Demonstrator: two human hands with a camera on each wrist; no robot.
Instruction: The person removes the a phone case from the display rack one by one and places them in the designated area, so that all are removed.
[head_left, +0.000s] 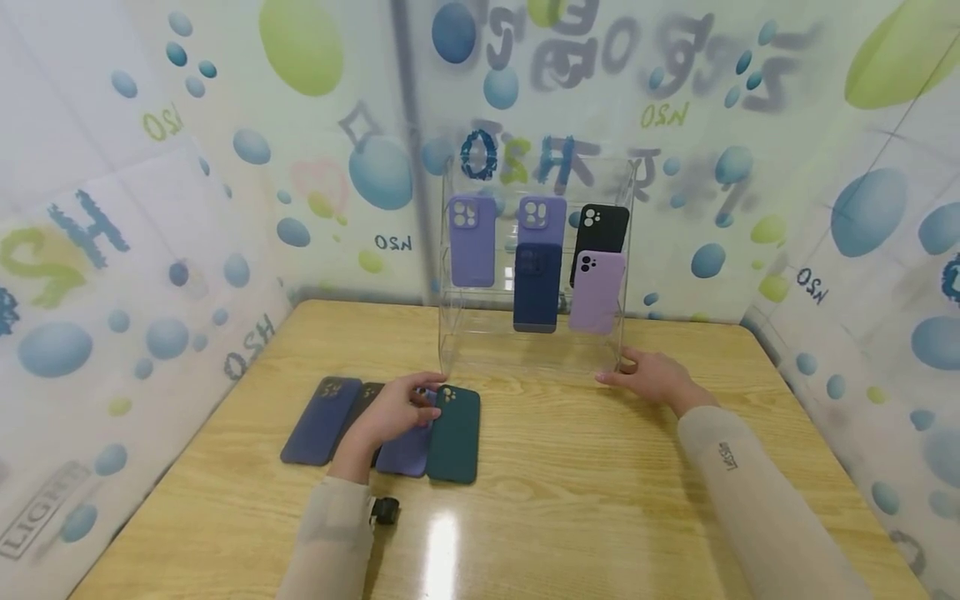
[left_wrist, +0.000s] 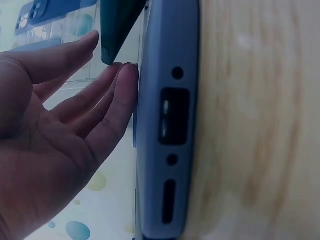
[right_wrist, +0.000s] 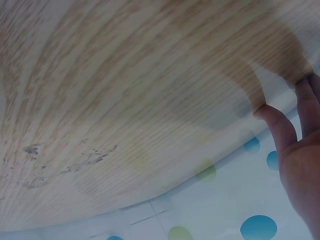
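My left hand [head_left: 393,412] reaches over a row of phone cases, its thumb and fingertips at the top left corner of a dark teal phone case [head_left: 454,437]. In the left wrist view a narrow gap shows between the thumb and the teal case [left_wrist: 117,30], which stands tilted above the table. Partly under that hand lie a purple phone case [head_left: 403,450] and a black one [head_left: 360,408]. My right hand [head_left: 654,379] holds the lower right corner of a transparent display rack [head_left: 525,358], thumb in front and fingers at its side.
Several phone cases stand on the rack, among them a navy case [head_left: 537,292], a lilac case [head_left: 597,292] and a purple case [head_left: 472,242]. Another navy case [head_left: 321,421] lies at the left of the wooden table [head_left: 600,500]. Patterned walls enclose the back and sides.
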